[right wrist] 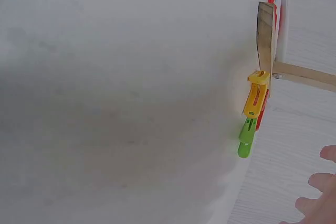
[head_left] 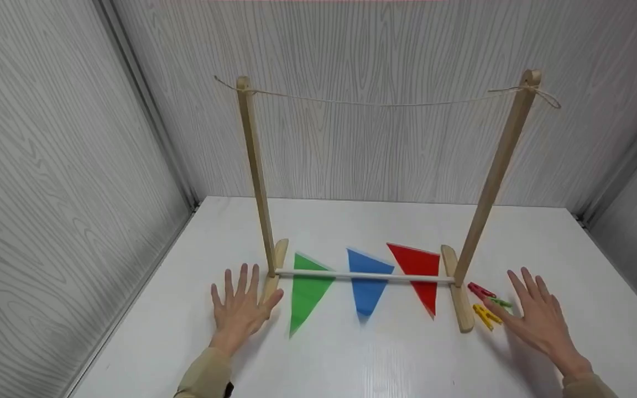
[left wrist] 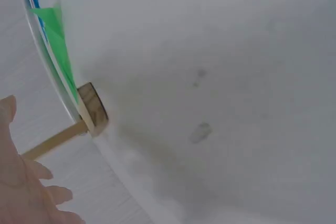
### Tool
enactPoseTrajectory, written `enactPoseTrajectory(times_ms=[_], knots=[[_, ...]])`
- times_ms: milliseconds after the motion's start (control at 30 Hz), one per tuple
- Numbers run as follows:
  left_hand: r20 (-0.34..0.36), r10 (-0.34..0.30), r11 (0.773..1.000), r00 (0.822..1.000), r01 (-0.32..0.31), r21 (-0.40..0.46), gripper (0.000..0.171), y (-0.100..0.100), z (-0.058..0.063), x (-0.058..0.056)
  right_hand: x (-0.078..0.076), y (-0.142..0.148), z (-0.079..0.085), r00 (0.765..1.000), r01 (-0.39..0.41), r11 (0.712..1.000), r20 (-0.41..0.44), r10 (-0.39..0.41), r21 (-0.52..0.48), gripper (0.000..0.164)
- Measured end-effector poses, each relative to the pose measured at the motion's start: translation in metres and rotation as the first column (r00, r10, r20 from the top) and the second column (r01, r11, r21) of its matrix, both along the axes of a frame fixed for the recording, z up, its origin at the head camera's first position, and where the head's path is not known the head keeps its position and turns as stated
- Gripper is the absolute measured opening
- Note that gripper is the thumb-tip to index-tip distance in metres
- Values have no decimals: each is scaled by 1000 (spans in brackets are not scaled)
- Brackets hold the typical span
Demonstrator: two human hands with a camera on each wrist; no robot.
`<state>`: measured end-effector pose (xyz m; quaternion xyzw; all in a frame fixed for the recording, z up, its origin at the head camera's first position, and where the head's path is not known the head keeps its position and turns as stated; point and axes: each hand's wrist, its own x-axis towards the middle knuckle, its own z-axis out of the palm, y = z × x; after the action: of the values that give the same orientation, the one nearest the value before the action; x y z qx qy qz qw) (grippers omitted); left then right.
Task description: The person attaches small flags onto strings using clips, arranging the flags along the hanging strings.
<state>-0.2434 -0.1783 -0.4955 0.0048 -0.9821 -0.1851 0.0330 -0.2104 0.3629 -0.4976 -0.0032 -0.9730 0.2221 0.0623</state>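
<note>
My left hand [head_left: 239, 312], fingers spread, is beside the left foot of a wooden frame [head_left: 257, 177] and holds nothing. On the other side, my right hand [head_left: 541, 319] is also spread and empty, near three clothespins: a red clothespin [head_left: 481, 290], a green clothespin [head_left: 501, 302] and a yellow clothespin [head_left: 486, 316]. A string [head_left: 351, 103] is tied between the tops of the two posts. Between the feet lie a green triangular flag [head_left: 304, 298], a blue triangular flag [head_left: 367, 296] and a red triangular flag [head_left: 424, 268]. The left wrist view shows the green flag [left wrist: 56, 40] at its edge.
A white crossbar [head_left: 363, 275] joins the posts low down, passing over the flags. The right post [head_left: 495, 177] stands on a wooden foot [head_left: 465, 315] next to the clothespins. Grey wood-grain panels [head_left: 351, 155] enclose the white table [head_left: 351, 359] at the back and sides.
</note>
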Motion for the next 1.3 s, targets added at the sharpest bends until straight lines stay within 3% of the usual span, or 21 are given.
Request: enactPoseTrajectory(times_ms=[167,367,567,800,1133,1300], knots=[[-16,-97,994,995,98,47,83,38,10,10,1,-12,7,999,-31,994,-43,26,-109,72],[36,-229,971,973,226,70,80,81,14,8,-4,-29,10,999,-28,976,28,34,-215,63],[128,-353,935,927,345,85,79,121,14,-1,-11,-41,5,998,-45,963,38,57,-265,55],[192,-419,908,887,415,62,74,166,11,-9,-18,-51,2,996,-91,952,-31,86,-292,38],[259,-538,841,802,533,98,69,216,11,-18,-25,-57,-5,989,-86,932,82,122,-352,39],[282,-580,806,764,589,62,66,232,7,-22,-28,-58,-7,989,-91,934,81,126,-346,37]])
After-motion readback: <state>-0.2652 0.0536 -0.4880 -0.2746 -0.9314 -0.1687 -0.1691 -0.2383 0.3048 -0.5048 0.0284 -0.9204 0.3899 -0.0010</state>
